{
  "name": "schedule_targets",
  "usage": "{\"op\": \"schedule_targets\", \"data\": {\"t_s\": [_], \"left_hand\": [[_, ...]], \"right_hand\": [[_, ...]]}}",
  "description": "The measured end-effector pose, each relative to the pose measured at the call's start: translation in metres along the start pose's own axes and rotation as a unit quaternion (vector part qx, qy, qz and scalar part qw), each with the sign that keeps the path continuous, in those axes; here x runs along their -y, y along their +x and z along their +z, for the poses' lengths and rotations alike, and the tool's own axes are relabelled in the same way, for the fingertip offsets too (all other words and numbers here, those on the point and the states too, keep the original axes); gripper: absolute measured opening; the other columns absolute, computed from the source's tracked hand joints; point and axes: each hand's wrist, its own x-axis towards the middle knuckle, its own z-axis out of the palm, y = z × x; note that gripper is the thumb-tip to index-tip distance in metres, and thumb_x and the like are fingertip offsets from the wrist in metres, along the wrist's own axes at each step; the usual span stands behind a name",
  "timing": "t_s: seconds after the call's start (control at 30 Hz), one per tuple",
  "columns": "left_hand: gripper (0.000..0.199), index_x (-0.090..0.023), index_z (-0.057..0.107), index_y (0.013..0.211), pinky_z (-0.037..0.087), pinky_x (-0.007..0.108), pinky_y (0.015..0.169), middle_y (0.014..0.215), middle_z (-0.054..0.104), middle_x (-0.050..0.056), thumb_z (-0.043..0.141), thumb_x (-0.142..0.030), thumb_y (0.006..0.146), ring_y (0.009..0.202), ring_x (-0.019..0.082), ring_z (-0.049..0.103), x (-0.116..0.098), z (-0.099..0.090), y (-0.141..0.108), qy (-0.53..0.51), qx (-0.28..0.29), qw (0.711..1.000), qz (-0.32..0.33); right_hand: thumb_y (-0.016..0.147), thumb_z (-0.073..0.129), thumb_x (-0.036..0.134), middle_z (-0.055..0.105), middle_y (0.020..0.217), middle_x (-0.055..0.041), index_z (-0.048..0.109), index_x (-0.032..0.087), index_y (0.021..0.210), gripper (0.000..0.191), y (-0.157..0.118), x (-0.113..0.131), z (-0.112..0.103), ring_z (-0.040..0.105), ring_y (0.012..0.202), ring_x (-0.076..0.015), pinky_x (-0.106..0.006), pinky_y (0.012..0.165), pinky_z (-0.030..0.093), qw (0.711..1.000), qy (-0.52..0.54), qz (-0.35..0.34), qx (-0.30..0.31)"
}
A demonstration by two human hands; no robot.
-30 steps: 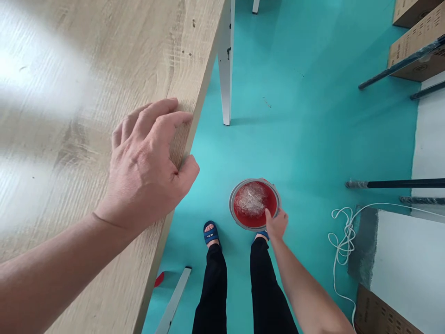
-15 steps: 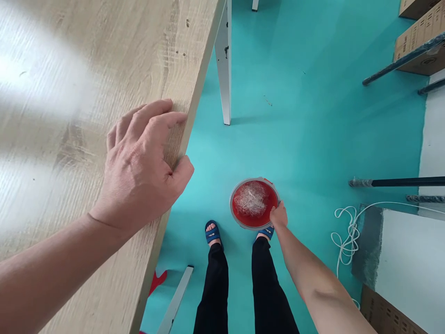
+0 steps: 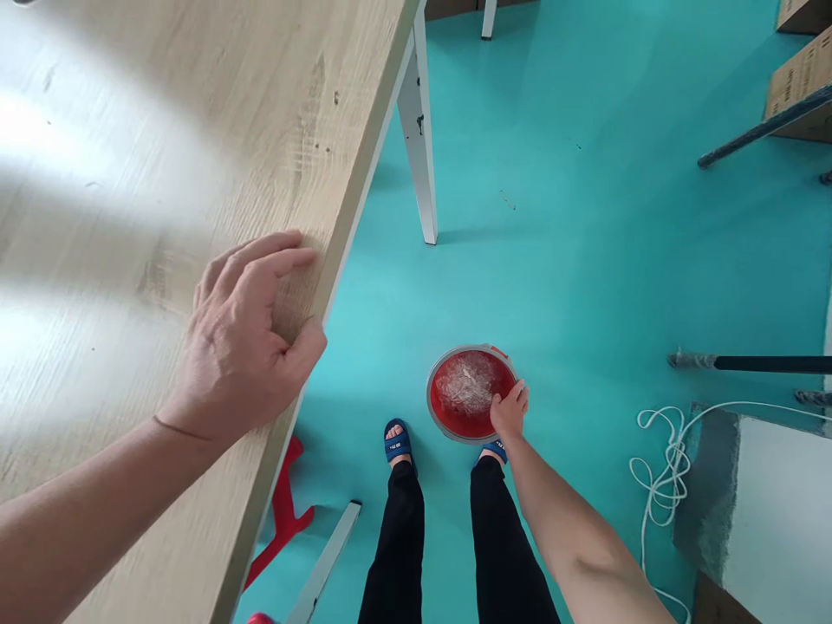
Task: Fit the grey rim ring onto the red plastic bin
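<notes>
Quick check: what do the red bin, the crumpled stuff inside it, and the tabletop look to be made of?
Red bin: likely plastic, smooth red inside with a grey rim. Crumpled stuff: clear, glinting, wrinkled, probably plastic film. Tabletop: pale wood-grain, matte with soft glare; possibly laminate rather than solid wood.

You have one view: your head camera looks steeply down past the light wooden tabletop (image 3: 162, 156) edge, close on the left, to the turquoise floor (image 3: 585, 217) far below.
</notes>
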Motion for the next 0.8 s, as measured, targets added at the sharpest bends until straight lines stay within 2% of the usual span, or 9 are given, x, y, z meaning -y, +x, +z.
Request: {"op": "schedule_targets", "data": {"t_s": [0.13, 0.27, 0.47, 0.67, 0.8], "left_hand": [[0.061, -0.025, 0.046, 0.137, 0.034, 0.048, 0.112, 0.142, 0.048, 0.006, 0.055, -0.025, 0.077, 0.133, 0.030, 0.040, -0.002, 0.000, 0.004, 0.035, 0.002, 0.999, -0.017], [0.063, -0.025, 0.045, 0.139, 0.032, 0.050, 0.113, 0.143, 0.047, 0.007, 0.055, -0.026, 0.076, 0.133, 0.032, 0.040, -0.003, -0.001, 0.008, 0.053, 0.007, 0.998, -0.017], [0.067, -0.023, 0.042, 0.141, 0.029, 0.049, 0.115, 0.143, 0.046, 0.006, 0.050, -0.023, 0.074, 0.136, 0.033, 0.038, -0.008, -0.003, 0.010, 0.065, 0.015, 0.998, -0.011], [0.069, -0.038, 0.037, 0.144, 0.026, 0.050, 0.117, 0.146, 0.044, -0.001, 0.050, -0.028, 0.077, 0.138, 0.030, 0.035, -0.009, -0.003, 0.013, 0.064, 0.019, 0.998, -0.021], [0.072, -0.040, 0.034, 0.146, 0.023, 0.050, 0.118, 0.147, 0.042, -0.005, 0.049, -0.030, 0.076, 0.139, 0.030, 0.034, -0.010, -0.002, 0.015, 0.065, 0.023, 0.997, -0.018]], "right_hand": [[0.097, 0.044, 0.030, 0.003, 0.161, -0.0130, 0.004, 0.023, 0.154, 0.070, 0.002, -0.005, -0.003, 0.011, 0.146, -0.0342, -0.056, 0.115, 0.027, 0.999, 0.020, -0.011, 0.030], [0.096, 0.045, 0.028, 0.002, 0.161, -0.0129, 0.003, 0.023, 0.154, 0.071, 0.002, -0.006, -0.004, 0.009, 0.146, -0.0343, -0.055, 0.115, 0.028, 0.999, 0.030, -0.014, 0.035], [0.095, 0.046, 0.024, 0.002, 0.160, -0.0143, 0.004, 0.019, 0.153, 0.072, 0.002, -0.007, -0.004, 0.007, 0.146, -0.0337, -0.054, 0.118, 0.020, 0.998, 0.026, -0.038, 0.040], [0.092, 0.044, 0.019, -0.001, 0.160, -0.0151, 0.001, 0.015, 0.153, 0.075, 0.004, -0.008, -0.002, 0.004, 0.146, -0.0329, -0.051, 0.118, 0.020, 0.996, 0.024, -0.061, 0.052], [0.091, 0.036, 0.020, -0.002, 0.161, -0.0135, -0.004, 0.013, 0.153, 0.074, 0.006, -0.011, -0.002, 0.006, 0.146, -0.0323, -0.048, 0.118, 0.022, 0.996, 0.020, -0.065, 0.053]]}}
